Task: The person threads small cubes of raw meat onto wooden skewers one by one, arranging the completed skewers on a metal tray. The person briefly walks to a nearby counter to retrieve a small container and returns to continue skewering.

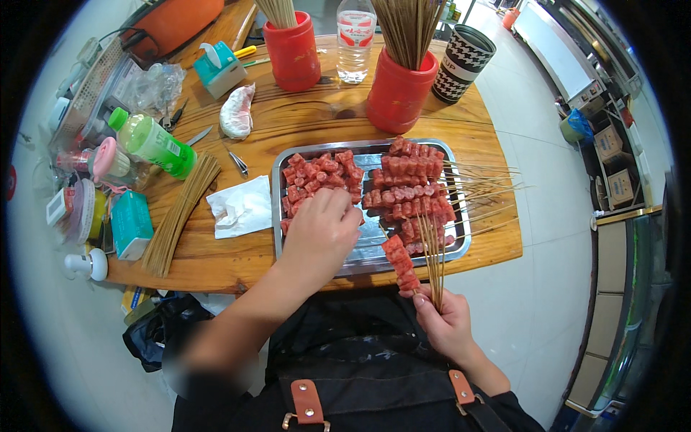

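Observation:
A metal tray (461, 248) lies near the table's front edge. Loose red meat cubes (327, 169) are heaped in its left half; finished meat skewers (410, 173) are stacked in the right half, sticks pointing right. My left hand (324, 223) reaches over the front of the loose cubes with fingers curled together; what its fingertips grip, if anything, is hidden. Just in front of the tray, my right hand (445, 320) closes around a bundle of bare bamboo skewers (433, 259) and one skewer threaded with meat cubes (400, 263).
Two red containers (291, 61) of skewers, a water bottle (355, 43) and a patterned cup (462, 65) stand behind the tray. Left of it lie a napkin (241, 207), more skewers (180, 216), a knife (199, 135), a green bottle (155, 144) and a tissue pack (131, 225).

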Demonstrator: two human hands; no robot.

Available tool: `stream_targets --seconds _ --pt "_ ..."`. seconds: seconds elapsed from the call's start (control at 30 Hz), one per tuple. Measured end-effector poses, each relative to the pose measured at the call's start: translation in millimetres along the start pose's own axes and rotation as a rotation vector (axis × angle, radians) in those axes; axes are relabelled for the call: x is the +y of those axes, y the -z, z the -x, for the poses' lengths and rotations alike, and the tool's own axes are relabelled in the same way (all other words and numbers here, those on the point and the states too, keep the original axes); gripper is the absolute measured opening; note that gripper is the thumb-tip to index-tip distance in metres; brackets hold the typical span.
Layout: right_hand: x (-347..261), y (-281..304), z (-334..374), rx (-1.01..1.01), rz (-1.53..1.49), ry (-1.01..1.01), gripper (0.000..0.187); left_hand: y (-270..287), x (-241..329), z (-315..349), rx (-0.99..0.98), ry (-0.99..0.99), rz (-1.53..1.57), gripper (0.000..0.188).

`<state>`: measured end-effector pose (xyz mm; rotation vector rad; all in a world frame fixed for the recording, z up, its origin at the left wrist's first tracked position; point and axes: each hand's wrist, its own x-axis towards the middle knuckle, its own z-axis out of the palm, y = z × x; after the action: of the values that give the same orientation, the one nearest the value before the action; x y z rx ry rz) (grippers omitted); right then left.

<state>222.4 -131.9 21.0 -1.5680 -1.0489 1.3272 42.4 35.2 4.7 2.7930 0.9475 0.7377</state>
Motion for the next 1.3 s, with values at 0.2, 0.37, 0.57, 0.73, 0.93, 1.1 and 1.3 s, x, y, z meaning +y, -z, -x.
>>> stream_targets --seconds 0.2,0.37,0.57,0.73,0.93,1.1,1.3 --pt "1 6 5 0.006 0.024 0.026 0.019 -3 7 -5 -0.089 0.14 0.225 0.016" --pt "-2 6 5 -0.026 0.075 0.047 0.019 10 7 3 -0.135 0.784 1.482 0.017" --pt "-7 5 3 -0.047 0.126 0.099 0.018 17 8 8 -0.165 0.92 1.88 0.019" --pt "-11 6 6 -0.057 0.173 0.083 0.018 24 12 7 -0.168 0.856 1.716 0.015" --pt "-9 2 9 -0.078 0.191 0.129 0.019 28 23 9 -0.296 0.893 1.678 0.013" --pt "-20 29 -16 -0.093 0.603 0.38 0.02 31 24 14 -0.216 0.863 1.667 0.027" --pt "-77 110 -112 -0.079 1.475 0.719 0.011 40 16 27 0.067 0.679 1.276 0.031"
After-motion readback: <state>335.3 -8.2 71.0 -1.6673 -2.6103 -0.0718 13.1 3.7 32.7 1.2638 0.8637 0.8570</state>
